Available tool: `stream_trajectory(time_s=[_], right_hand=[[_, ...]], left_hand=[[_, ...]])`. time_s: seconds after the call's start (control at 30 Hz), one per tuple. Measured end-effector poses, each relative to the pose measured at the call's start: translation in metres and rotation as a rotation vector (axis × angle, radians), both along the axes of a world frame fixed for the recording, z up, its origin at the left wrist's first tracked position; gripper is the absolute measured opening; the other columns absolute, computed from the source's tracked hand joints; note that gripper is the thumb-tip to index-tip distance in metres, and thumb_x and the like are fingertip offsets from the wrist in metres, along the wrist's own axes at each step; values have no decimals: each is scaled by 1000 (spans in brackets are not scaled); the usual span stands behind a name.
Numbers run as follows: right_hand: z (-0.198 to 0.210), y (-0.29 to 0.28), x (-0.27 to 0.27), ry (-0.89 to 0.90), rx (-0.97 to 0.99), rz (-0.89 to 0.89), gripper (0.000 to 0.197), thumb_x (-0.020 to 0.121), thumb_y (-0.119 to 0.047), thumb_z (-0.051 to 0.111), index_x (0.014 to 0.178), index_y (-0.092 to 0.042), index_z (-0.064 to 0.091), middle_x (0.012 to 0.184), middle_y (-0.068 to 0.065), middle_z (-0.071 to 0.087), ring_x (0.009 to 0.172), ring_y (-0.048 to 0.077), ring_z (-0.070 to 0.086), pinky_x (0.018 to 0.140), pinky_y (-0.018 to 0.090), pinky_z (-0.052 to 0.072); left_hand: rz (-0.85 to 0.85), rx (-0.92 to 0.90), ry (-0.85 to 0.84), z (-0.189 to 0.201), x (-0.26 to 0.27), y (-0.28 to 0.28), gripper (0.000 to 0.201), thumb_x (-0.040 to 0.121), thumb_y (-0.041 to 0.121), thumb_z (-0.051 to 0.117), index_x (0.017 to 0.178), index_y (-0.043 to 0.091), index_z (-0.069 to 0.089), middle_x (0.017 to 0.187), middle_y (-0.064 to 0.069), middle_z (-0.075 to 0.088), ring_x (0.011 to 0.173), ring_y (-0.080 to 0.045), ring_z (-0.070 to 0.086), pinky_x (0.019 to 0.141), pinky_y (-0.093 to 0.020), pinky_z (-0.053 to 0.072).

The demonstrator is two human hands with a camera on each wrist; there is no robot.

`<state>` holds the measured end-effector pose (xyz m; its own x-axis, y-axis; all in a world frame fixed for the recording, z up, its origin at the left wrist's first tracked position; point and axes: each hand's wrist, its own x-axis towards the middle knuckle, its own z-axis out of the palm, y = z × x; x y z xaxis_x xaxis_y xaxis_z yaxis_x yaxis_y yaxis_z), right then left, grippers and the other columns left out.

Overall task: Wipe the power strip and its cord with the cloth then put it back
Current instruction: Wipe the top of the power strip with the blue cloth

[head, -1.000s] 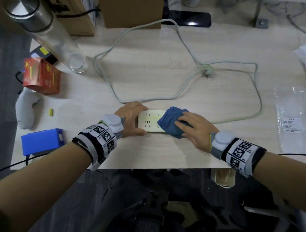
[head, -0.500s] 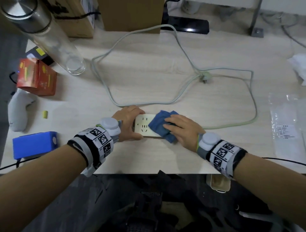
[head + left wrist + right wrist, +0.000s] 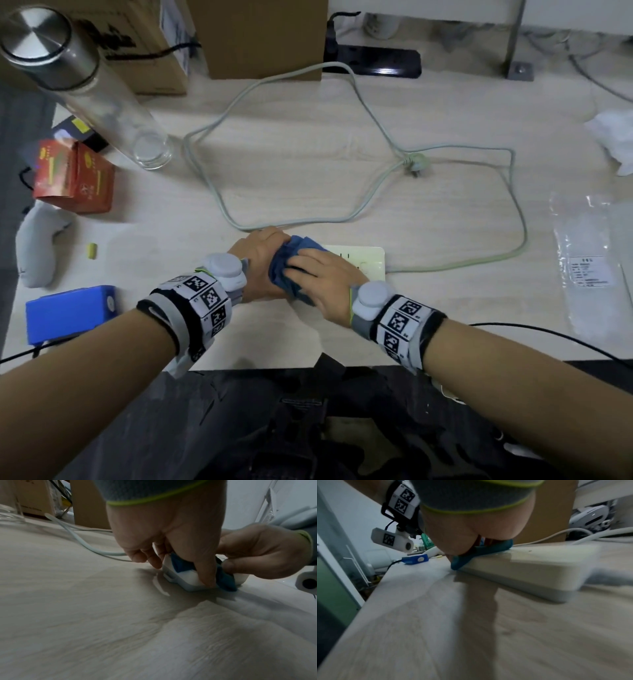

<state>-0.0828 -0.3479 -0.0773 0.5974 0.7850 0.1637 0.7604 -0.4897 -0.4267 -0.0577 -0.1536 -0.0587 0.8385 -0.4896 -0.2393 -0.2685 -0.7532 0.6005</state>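
A: Desk [image 3: 308, 178] first — what is lying on it?

B: Wood-grain top is carrying everything. The pale cord [image 3: 359, 212] is looping wide across the middle, and its plug [image 3: 416, 162] is lying inside the loop. Two cardboard boxes [image 3: 263, 37] are standing at the far edge, and a tall glass bottle [image 3: 102, 102] with a metal cap is standing at the far left, beside a red carton [image 3: 73, 178]. A blue box [image 3: 68, 313] is sitting near my left forearm.

A: And the power strip?

B: The power strip [image 3: 363, 262] is lying flat near the front edge, between my wrists, its right end showing bare.

A: What are your hands doing?

B: My left hand [image 3: 260, 263] is gripping the strip's left end, fingers curled down the far side and thumb [image 3: 207, 574] pressing the near side. My right hand [image 3: 325, 277] is pressing the blue cloth [image 3: 291, 270] onto the strip's top, fingers lying fairly straight over it, thumb tucking against the cloth at the near edge. The cloth is touching my left hand.

A: Anything smaller?

B: A tiny yellow piece [image 3: 91, 250] is lying left of my hands.
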Motion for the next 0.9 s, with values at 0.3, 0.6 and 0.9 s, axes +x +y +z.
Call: stream_trajectory(time_s=[0.3,0.6,0.9], right_hand=[[-6,-124,-29,12,-135,-184,57,81,5,65,135,-6,50,144,21,43,135,37,37,108,47,36],[-9,-7,-16,19,-183,-86,51,87,-8,43,137,-6,50,145,17,45,135,38,39,111,52,29],[-4,-105,-12,28,-213,-61,59,87,-3,53,142,-12,35,148,13,41,140,29,27,117,42,19]], left_hand=[[-12,104,121,4,7,1,79,56,48,80,123,26,46,115,7,51,102,-15,49,87,-31,44],[27,6,72,2,2,-2,74,48,63,67,103,15,56,95,0,55,82,-19,54,71,-31,46],[-10,114,127,2,7,1,79,53,49,80,121,28,46,112,9,50,100,-14,49,85,-32,45]])
